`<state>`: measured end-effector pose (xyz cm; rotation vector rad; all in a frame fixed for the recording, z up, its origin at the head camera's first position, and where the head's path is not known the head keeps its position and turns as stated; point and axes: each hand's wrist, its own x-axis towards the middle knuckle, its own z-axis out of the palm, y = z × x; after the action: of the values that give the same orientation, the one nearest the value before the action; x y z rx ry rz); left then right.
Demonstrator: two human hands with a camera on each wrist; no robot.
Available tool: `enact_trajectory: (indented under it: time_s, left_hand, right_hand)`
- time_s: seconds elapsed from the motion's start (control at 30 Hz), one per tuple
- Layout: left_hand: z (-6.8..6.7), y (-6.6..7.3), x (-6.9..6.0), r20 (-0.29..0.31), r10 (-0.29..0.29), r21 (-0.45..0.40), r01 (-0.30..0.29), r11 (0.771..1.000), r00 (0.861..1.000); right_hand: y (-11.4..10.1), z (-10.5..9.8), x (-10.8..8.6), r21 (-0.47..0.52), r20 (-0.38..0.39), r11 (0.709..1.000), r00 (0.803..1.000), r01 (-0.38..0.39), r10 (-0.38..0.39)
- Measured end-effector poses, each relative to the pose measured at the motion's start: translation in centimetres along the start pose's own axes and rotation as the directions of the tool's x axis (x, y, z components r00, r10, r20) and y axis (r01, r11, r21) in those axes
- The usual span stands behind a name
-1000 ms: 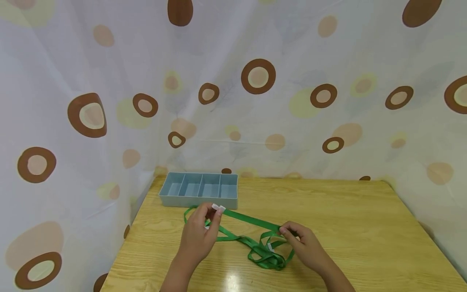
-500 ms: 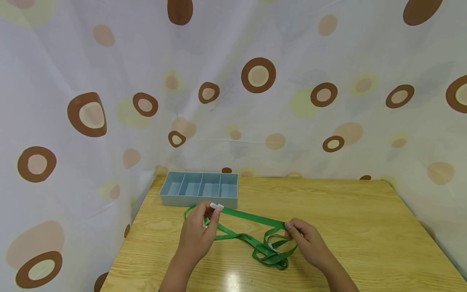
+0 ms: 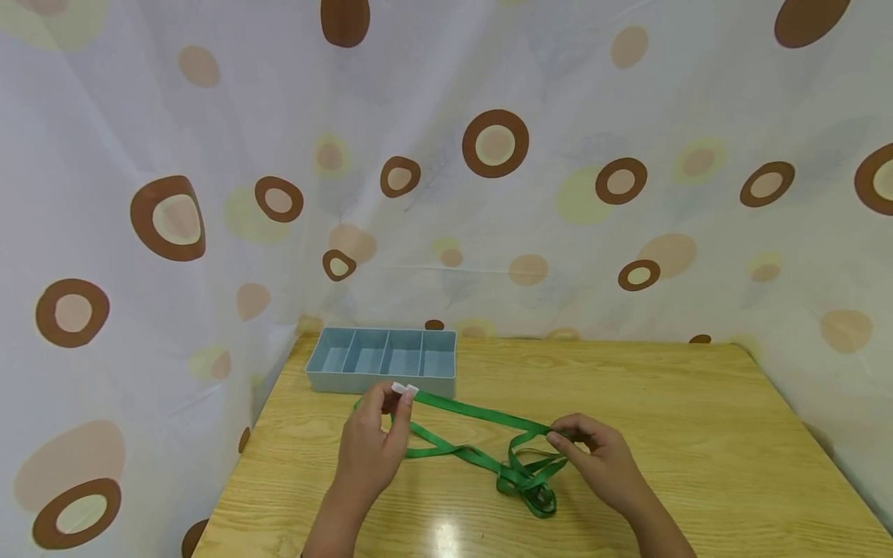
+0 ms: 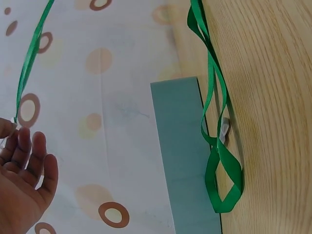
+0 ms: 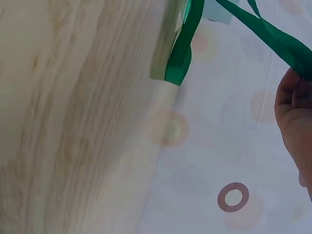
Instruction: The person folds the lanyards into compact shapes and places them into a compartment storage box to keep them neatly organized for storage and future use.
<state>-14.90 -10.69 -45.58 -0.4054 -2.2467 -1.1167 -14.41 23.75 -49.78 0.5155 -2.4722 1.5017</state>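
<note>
A green ribbon (image 3: 481, 411) stretches between the two hands in the head view, sloping down to the right. The left hand (image 3: 372, 446) pinches a small white piece (image 3: 405, 389) at the ribbon's left end between thumb and fingers. Thumb and fingers of the right hand (image 3: 605, 463) pinch the ribbon farther along. Below the stretched part, more ribbon lies in tangled loops on the table. In the left wrist view the left hand (image 4: 27, 180) is at the left edge, and a second white piece (image 4: 224, 130) shows beside the ribbon loops. The right hand (image 5: 297, 122) is partly cut off in its wrist view.
A blue-grey tray (image 3: 384, 383) with several compartments stands at the back left of the wooden table (image 3: 663, 403), just behind the left hand. A white curtain (image 3: 558, 93) with brown and peach spots hangs behind the table and along its sides.
The left hand has moved slightly left and up with the white piece. The right hand has shifted right along with the ribbon, and the stretched part is longer. The loops have moved a little right.
</note>
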Motion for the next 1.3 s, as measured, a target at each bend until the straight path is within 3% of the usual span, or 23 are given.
enact_trajectory:
  time_s: [0.1,0.27,0.43,0.6,1.0,1.2,1.3]
  left_hand:
    - [0.0,-0.1,0.0,-0.024,0.016,0.012,-0.016,1.000,1.000]
    - [0.2,-0.2,-0.1,-0.029,0.045,0.011,-0.045,0.999,0.999]
    - [0.4,0.0,-0.2,-0.023,0.046,0.001,-0.046,0.999,0.999]
    - [0.7,0.0,-0.1,-0.040,0.082,0.000,-0.082,0.997,0.996]
    - [0.9,-0.1,-0.1,-0.098,0.101,0.015,-0.100,0.995,0.990]
    - [0.8,-0.6,0.0,-0.203,0.156,0.059,-0.147,0.987,0.967]
    - [0.7,-0.8,0.0,-0.217,0.165,0.063,-0.155,0.986,0.962]
  right_hand:
    - [0.1,-0.4,-0.2,-0.014,0.001,1.000,1.000,-0.015,0.015]
    - [0.0,-0.8,-0.2,-0.068,-0.072,0.997,0.997,-0.021,0.016]
    - [-0.2,-1.0,0.2,-0.105,-0.127,0.992,0.991,-0.063,0.049]
    - [-0.3,-1.2,0.6,-0.119,-0.151,0.987,0.985,-0.106,0.088]
    - [-0.1,-2.9,1.1,-0.129,-0.050,0.991,0.998,-0.047,0.041]
    - [0.1,-2.8,1.1,-0.101,0.007,0.994,0.999,-0.030,0.031]
    - [0.0,-2.8,1.1,-0.118,0.008,0.992,0.999,-0.037,0.038]
